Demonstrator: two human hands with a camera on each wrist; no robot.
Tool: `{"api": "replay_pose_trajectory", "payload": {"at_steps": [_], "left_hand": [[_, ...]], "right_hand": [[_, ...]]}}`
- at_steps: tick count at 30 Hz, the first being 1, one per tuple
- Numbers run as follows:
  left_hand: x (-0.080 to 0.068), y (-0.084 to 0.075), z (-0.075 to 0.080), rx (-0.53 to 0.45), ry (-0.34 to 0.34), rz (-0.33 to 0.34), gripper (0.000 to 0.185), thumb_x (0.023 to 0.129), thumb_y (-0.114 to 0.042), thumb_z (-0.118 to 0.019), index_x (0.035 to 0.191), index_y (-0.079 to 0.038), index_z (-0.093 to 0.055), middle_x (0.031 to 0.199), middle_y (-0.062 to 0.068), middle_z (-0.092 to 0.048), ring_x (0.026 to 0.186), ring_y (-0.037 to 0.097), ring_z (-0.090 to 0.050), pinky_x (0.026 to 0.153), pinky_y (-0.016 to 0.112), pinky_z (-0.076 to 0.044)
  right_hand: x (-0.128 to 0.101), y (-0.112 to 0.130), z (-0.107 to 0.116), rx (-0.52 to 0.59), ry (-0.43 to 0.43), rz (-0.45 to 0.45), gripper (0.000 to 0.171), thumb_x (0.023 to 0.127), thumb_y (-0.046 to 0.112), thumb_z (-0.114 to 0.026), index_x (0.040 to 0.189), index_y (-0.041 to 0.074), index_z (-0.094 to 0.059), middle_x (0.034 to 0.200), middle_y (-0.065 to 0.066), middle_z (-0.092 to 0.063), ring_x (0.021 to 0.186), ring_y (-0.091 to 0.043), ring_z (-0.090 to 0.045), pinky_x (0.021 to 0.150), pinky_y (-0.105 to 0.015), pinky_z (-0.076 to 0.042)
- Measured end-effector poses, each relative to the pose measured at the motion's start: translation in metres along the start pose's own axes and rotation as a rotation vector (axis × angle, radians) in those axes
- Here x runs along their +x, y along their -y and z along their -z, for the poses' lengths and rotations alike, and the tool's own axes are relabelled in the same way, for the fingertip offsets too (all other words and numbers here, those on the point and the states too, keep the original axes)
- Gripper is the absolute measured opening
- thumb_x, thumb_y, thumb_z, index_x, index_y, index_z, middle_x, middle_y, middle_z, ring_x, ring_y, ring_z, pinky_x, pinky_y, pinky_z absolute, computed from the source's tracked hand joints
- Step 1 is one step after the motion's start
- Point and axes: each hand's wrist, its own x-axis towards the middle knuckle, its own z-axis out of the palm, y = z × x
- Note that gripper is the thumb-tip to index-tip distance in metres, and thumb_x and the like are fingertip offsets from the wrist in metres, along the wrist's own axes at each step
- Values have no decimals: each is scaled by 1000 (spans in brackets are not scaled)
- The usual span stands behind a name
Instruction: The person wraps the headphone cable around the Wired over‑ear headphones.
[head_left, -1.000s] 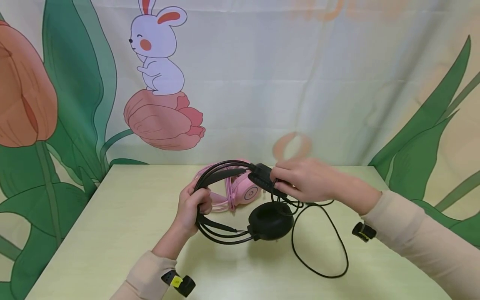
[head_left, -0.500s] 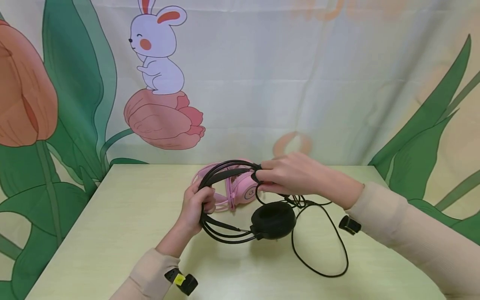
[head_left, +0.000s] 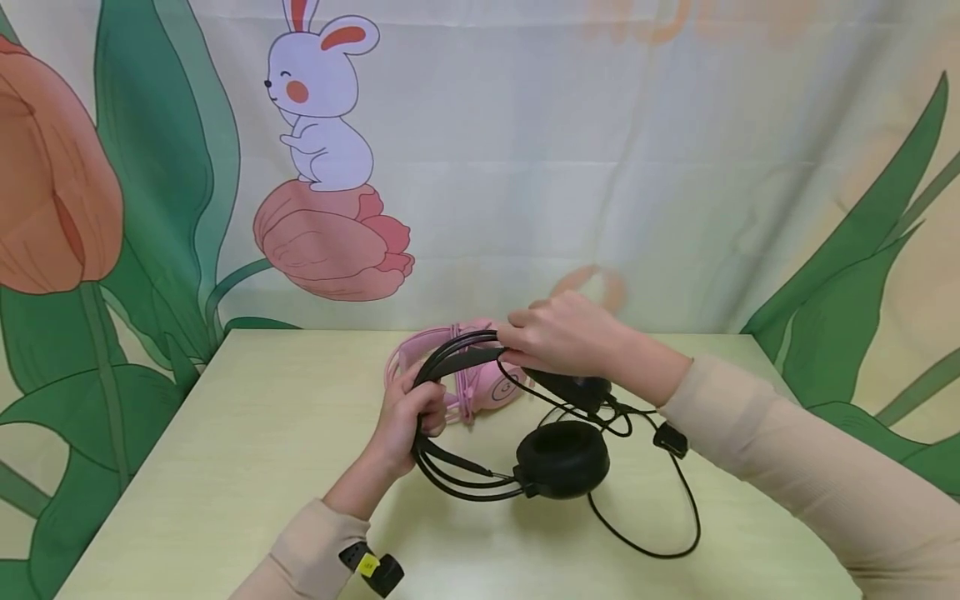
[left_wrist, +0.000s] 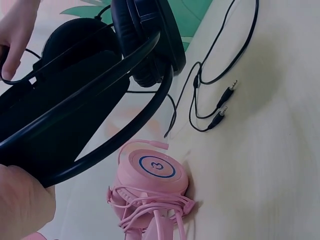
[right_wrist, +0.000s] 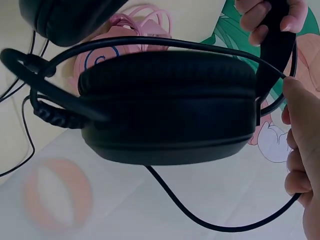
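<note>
In the head view, my left hand (head_left: 408, 417) grips the headband of a pair of black headphones (head_left: 562, 460), held up above the table with the ear cups pointing right. My right hand (head_left: 566, 337) is at the upper side of the band, beside the farther ear cup. Seen from the right wrist, this hand pinches the black headphone cable (right_wrist: 175, 44), which crosses over the ear cup (right_wrist: 170, 115) and loops below it. More cable hangs tangled past the cups. Two audio plugs (left_wrist: 222, 107) lie on the table in the left wrist view.
Behind the black headphones, a pink headset (head_left: 491, 379) with its cord wound round it lies on the pale table (head_left: 247, 467). A long loop of black cable (head_left: 696, 517) spreads over the tabletop at right. A printed curtain (head_left: 480, 167) hangs along the back edge.
My right hand has moved left along the upper ear cup to the headband, drawing the cable with it. My left hand and the headphones have shifted slightly to the right.
</note>
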Motion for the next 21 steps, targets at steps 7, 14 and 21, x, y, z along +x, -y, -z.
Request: {"api": "replay_pose_trajectory", "payload": {"at_steps": [7, 14, 21], "left_hand": [[-2, 3, 2, -14, 40, 29, 13, 80, -2, -43, 73, -10, -35, 52, -9, -28, 42, 5, -24, 42, 21, -18], [-5, 7, 12, -53, 160, 7, 13, 82, -3, -38, 72, -11, -38, 53, -7, -25, 42, 5, -22, 41, 23, -14], [-7, 7, 17, -99, 260, -10, 15, 85, -3, -34, 73, -11, -36, 55, -4, -22, 42, 7, -20, 40, 25, -12]], "right_hand": [[-1, -5, 0, 26, -3, -32, 25, 85, 32, -62, 72, 13, -52, 58, 4, -44, 44, -11, -44, 39, -22, -20], [-9, -17, -1, 37, -20, -106, 31, 84, 34, -61, 66, 16, -45, 55, 8, -41, 40, -8, -35, 42, -24, -12], [-20, -29, -8, 168, -50, -152, 25, 82, 31, -64, 66, 18, -50, 55, 10, -50, 45, -7, -35, 41, -23, -23]]}}
